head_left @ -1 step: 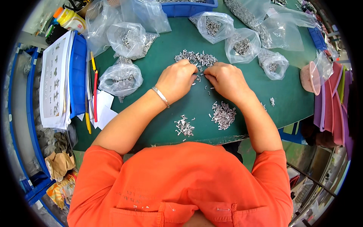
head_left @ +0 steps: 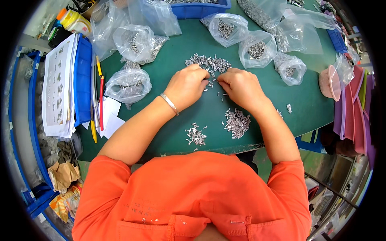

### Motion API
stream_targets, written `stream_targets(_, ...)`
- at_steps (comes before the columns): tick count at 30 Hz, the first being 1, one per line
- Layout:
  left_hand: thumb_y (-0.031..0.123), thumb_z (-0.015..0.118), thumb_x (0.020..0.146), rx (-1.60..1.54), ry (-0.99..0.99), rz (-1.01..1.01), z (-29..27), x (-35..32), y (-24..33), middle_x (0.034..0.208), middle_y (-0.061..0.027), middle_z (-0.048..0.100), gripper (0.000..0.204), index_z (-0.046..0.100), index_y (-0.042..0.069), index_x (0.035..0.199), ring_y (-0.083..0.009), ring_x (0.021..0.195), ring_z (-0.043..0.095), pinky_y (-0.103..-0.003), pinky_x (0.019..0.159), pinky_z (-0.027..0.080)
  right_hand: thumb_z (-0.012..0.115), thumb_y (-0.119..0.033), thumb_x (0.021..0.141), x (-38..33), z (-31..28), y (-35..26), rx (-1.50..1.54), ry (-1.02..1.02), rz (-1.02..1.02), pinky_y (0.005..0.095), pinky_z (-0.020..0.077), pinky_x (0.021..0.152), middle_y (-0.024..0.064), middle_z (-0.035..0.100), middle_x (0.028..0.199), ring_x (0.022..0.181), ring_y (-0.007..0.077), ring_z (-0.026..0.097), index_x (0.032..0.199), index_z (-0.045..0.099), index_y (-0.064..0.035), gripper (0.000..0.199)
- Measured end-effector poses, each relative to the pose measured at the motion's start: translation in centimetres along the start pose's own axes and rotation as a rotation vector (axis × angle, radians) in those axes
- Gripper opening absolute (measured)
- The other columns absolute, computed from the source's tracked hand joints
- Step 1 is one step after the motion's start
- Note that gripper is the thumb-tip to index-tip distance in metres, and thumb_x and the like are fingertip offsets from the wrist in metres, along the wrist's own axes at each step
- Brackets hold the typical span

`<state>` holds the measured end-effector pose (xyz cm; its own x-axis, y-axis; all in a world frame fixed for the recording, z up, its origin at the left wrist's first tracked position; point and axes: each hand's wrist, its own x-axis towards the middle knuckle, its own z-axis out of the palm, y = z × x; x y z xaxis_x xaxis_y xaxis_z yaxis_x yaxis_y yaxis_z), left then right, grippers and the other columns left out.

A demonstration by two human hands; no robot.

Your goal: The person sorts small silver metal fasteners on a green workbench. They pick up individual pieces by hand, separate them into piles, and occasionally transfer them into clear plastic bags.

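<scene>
Both my hands work at the near edge of a loose pile of small silvery metal parts (head_left: 214, 63) on the green tabletop (head_left: 169, 132). My left hand (head_left: 188, 83), with a bracelet on its wrist, has its fingers pinched together beside the pile. Facing it across a narrow gap, my right hand (head_left: 242, 85) is pinched too. What lies between the fingertips of either hand is too small or hidden to make out. A few single parts lie between the hands. Closer to me are a small heap of parts (head_left: 196, 135) and a larger heap (head_left: 237, 123).
Clear plastic bags of metal parts stand left (head_left: 129, 85) and right (head_left: 258, 49) of the pile. A blue bin (head_left: 201, 9) is at the back. Papers lean on a blue tray (head_left: 83, 80) at left, near a red pen (head_left: 101, 102). A pink cup (head_left: 329, 83) stands at right.
</scene>
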<state>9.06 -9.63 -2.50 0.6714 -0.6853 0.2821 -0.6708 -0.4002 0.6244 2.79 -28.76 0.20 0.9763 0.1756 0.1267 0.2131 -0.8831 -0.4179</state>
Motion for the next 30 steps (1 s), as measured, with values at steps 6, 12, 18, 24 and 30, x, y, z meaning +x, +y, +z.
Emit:
stream_targets(6,0.006,0.070,0.080,0.035,-0.026,0.014,0.4,-0.1,-0.2,0.081,-0.0137,0.060,0.007,0.067,0.003,0.085,-0.0340,0.076,0.062,-0.041,0.068,0.051,0.064,-0.008,0.082,0.0,0.0,0.9,0.543,-0.039,0.200,0.0327,0.0453,0.055,0.0082,0.068,0.080,0.063,0.0206,0.060,0.084,0.069,-0.0050,0.007)
stream_targets(12,0.005,0.066,0.084,-0.464,-0.019,-0.362,-1.0,0.8,0.8,0.072,-0.0015,0.061,0.004,0.065,0.002,0.082,-0.0154,0.066,0.059,-0.031,0.058,0.047,0.062,-0.008,0.087,0.7,-1.0,2.7,1.426,-0.080,0.438,0.0208,0.0256,0.042,0.0052,0.063,0.076,0.052,0.0030,0.040,0.090,0.062,-0.0025,0.006)
stream_targets(18,0.002,0.055,0.082,-1.337,0.048,-0.718,-2.7,1.4,-0.3,0.084,-0.0092,0.064,0.007,0.059,0.002,0.088,-0.0107,0.065,0.056,-0.023,0.053,0.041,0.062,-0.010,0.078,1.7,0.9,0.4,0.400,-0.026,0.169,0.0384,0.0539,0.070,0.0194,0.069,0.078,0.072,0.0315,0.068,0.091,0.073,-0.0018,0.018)
stream_targets(24,0.005,0.061,0.081,-0.815,0.040,-0.523,-1.2,1.6,-1.4,0.082,-0.0055,0.065,0.008,0.065,0.002,0.088,-0.0120,0.066,0.058,-0.024,0.057,0.044,0.063,-0.014,0.081,1.8,1.2,0.5,0.231,0.079,0.070,0.0441,0.0536,0.072,0.0165,0.070,0.085,0.078,0.0360,0.067,0.090,0.073,-0.0048,0.016)
stream_targets(30,0.008,0.069,0.079,-0.165,0.042,-0.279,0.2,2.7,-0.1,0.075,-0.0069,0.062,0.009,0.070,0.004,0.087,-0.0169,0.065,0.059,-0.031,0.061,0.047,0.065,-0.015,0.082,2.3,1.8,0.0,-0.024,0.047,0.059,0.0454,0.0529,0.070,0.0163,0.069,0.088,0.082,0.0374,0.066,0.087,0.071,-0.0044,0.013)
